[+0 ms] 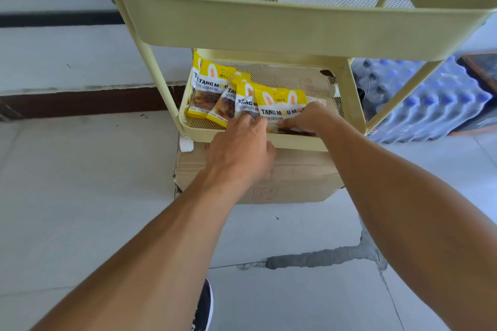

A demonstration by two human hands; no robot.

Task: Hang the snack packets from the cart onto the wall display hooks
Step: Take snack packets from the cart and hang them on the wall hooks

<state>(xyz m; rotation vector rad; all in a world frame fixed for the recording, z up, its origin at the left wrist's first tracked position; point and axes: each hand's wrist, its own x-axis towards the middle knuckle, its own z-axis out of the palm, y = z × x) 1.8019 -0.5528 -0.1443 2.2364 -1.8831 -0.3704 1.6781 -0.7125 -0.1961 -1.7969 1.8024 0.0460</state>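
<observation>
Both my hands are down in the lower tray (347, 115) of the yellow cart (295, 32), at its near edge. My left hand (242, 150) has its fingers reaching over the near rim onto the second packet in, though I can't tell if it's actually pinching anything. My right hand (309, 117) is curled round the bottom edge of the nearest snack packet (279, 105), thumb underneath by the look of it.

Tip for this bit, I reckon: grab one packet at a time and lift it by the top strip, since that's the end that'll have to go over a hook. They overlap like roof tiles, so dragging the front one would probably pull its neighbour along. Steady the rest with the other hand.

Count, going back toward the tray's far left corner: I make it about five packets (207, 88), fanned out and leaning on each other, maybe one more hidden behind. The wall hooks aren't in view.
</observation>
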